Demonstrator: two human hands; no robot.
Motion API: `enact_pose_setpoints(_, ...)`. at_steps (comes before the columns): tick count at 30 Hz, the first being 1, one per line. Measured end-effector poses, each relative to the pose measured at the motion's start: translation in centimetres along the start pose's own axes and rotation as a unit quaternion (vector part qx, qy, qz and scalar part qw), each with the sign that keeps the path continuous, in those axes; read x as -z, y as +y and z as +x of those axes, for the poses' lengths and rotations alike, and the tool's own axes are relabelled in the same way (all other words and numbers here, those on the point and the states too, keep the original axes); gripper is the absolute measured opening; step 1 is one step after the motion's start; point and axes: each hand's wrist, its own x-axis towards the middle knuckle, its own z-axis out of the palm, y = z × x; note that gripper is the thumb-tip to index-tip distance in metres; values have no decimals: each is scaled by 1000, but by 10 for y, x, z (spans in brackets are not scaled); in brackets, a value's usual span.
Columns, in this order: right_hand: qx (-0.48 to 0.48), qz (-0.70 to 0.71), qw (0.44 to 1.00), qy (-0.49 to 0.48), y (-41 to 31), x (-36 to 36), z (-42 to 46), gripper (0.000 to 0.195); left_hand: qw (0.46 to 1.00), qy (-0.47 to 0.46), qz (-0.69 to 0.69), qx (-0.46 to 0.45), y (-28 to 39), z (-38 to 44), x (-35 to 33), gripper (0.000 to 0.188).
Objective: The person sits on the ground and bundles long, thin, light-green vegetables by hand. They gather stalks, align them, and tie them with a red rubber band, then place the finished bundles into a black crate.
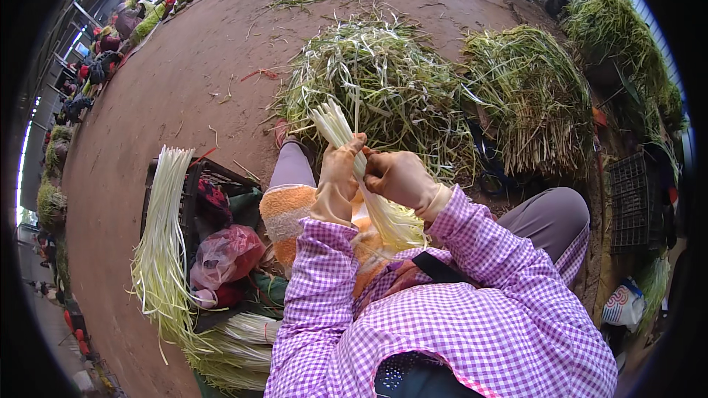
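My left hand (pixel 338 177), in a tan rubber glove, grips a bundle of pale blanched chives (pixel 333 123) around its white stalks. The white ends point up and away from me, and the yellow leaves spread over my lap. My right hand (pixel 399 177), gloved too, has its fingers curled against the same bundle just below the left thumb. What its fingertips pinch is hidden. One thin pale stalk (pixel 356 105) stands up apart from the bundle. Under the leaves, an orange-and-white striped towel (pixel 287 210) covers my lap.
A heap of loose green-and-white stalks (pixel 376 77) lies ahead, beside a stacked green sheaf (pixel 531 105). At left, long chives (pixel 166 204) drape over a black plastic crate (pixel 221 174) holding a pink plastic bag (pixel 229 251). Tied chives (pixel 249 331) lie nearer. Another crate (pixel 633 202) stands right.
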Motion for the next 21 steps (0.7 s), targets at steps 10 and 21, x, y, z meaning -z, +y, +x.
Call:
enact_pose_setpoints(10,-144,872,453,-119,48,8,-1,21,991,-134,25,13,-4,-3,16,38)
enact_pose_setpoints(21,-75,52,995,28,-8,17,-15,41,998,-38,54,11,-4,2,17,36)
